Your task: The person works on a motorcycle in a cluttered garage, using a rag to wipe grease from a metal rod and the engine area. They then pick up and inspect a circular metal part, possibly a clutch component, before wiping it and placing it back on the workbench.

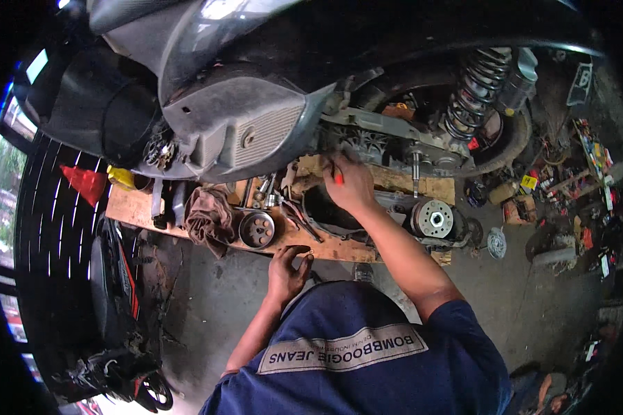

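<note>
My right hand [351, 183] reaches across the bench to the open engine side of a scooter [356, 140]. Its fingers are closed on a thing with an orange-red end [339, 178]; the rest of that thing is hidden. Under this forearm lies a large engine casing [315, 207] with a dark hollow. At the bench's near edge my left hand [289, 273] is held loosely curved, thumb and fingers apart, with nothing visible in it. Closest to it are a round metal clutch bell [257, 229] with holes and a dark pliers-like tool [301, 220].
A wooden bench top [128, 207] carries a crumpled brown cloth [210, 216], sockets [266, 192] and a round metal pulley [434, 219]. The scooter's coil spring [479, 93] stands at the upper right. A second motorbike [114, 290] is at left; clutter covers the right-hand floor.
</note>
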Motion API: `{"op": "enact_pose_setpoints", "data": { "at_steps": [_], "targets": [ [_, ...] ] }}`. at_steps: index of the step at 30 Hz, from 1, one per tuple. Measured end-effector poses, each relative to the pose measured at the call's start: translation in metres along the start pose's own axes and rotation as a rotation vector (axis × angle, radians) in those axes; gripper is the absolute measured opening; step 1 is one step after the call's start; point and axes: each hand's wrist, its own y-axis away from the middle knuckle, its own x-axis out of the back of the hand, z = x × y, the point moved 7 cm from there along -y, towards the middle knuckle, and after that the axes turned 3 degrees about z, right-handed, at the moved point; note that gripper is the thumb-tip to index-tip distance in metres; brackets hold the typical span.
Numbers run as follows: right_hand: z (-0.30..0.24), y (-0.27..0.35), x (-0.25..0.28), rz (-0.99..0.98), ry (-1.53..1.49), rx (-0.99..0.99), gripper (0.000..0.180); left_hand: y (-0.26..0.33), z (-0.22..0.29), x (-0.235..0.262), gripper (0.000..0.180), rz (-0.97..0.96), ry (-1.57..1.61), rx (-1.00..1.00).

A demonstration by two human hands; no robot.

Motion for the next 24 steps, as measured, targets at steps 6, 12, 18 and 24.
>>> {"op": "enact_pose_setpoints", "data": {
  "at_steps": [6,12,18,24],
  "targets": [
    [0.037,0.009,0.010,0.055,-0.175,-0.045,0.021,0.001,-0.002,0.003,0.027,0.050,-0.016,0.022],
    [0.058,0.048,0.062,0.134,0.340,-0.298,0.024,0.005,-0.006,0.011,0.028,0.126,-0.047,0.015],
    [0.070,0.049,0.008,0.092,0.306,-0.129,0.021,0.004,-0.015,0.009,0.027,0.116,-0.072,0.016],
    [0.027,0.031,-0.003,-0.252,-0.151,0.093,0.019,-0.011,-0.016,-0.011,0.027,0.016,-0.016,0.043]
  ]
}}
